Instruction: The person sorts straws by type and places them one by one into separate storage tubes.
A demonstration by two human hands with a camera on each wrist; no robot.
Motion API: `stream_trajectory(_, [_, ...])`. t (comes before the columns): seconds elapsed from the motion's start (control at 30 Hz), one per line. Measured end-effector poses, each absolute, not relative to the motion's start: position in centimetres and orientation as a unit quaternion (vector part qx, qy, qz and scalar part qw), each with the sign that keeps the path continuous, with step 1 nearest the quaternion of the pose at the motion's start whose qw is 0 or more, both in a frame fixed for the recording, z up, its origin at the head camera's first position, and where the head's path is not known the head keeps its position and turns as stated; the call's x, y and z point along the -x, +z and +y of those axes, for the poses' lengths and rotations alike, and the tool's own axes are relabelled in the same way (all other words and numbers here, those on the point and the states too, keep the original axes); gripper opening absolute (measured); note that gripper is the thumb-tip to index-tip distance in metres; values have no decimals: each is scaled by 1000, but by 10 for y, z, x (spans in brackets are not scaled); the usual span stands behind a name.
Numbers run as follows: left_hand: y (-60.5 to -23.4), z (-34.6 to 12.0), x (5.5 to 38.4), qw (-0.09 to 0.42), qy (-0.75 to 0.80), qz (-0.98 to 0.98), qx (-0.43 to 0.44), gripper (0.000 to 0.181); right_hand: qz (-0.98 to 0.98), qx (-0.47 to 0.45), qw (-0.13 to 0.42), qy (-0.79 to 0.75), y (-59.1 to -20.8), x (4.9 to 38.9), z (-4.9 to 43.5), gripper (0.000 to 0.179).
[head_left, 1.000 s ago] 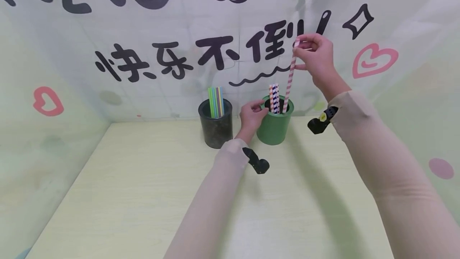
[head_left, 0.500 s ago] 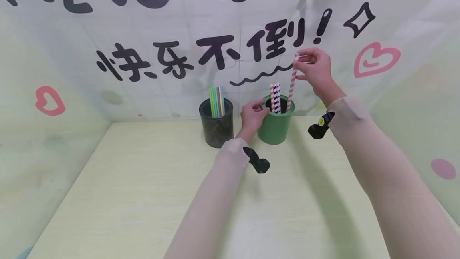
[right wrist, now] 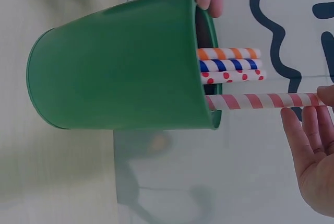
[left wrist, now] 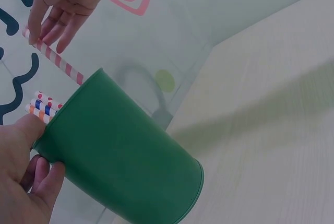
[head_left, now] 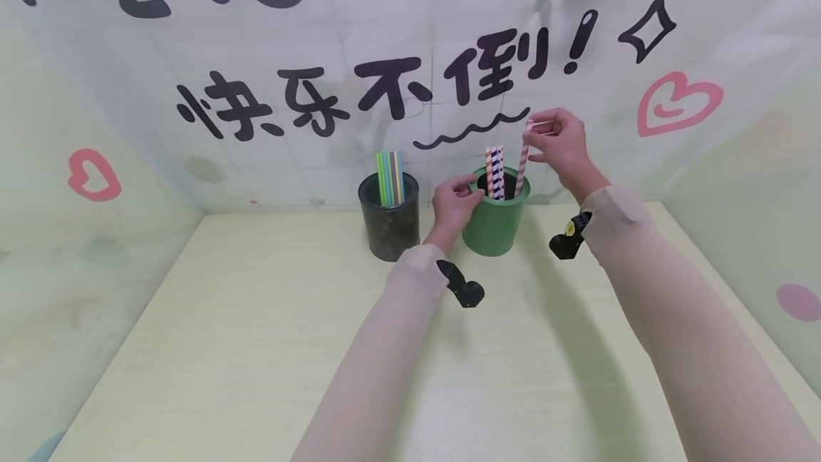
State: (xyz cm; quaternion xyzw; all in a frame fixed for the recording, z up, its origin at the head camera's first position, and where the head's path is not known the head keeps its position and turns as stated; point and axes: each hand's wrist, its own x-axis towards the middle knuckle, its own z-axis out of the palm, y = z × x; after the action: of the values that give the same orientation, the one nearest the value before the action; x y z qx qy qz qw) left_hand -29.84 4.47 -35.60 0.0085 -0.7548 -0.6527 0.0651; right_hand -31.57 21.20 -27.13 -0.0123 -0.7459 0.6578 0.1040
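Note:
My right hand (head_left: 561, 145) pinches the upper end of a pink-and-white striped paper straw (right wrist: 255, 101). The straw's lower part is hidden inside a green cup (head_left: 492, 230), near its right side. At the cup's left rim my left hand (head_left: 454, 202) grips the wall, with the thumb at the lip in the left wrist view. Several other paper straws (right wrist: 232, 65) stick out of the same cup: orange-striped, blue-striped and red-dotted. They stand lower than the striped one in my right hand.
Left of the green cup stands a dark grey cup (head_left: 390, 234) with several coloured straws (head_left: 389, 178) in it. Both cups stand on a pale wooden table (head_left: 256, 319), close to a back wall (head_left: 269, 170) with black lettering and pink hearts.
My right hand has moved down with the pink-and-white straw, which now sits deeper in the green cup. The left hand stays at the cup's rim.

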Motion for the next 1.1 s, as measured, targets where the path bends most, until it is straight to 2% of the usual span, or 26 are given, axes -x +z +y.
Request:
stream_trajectory(0.57, [-357,48,297,65,-647,-759,-16,29,-791,20,44,610,-296,323,207,31])
stream_trajectory(1.1, [-356,53,293,61,-648,-759,1,29,-807,34,3,589,-299,321,206,38])
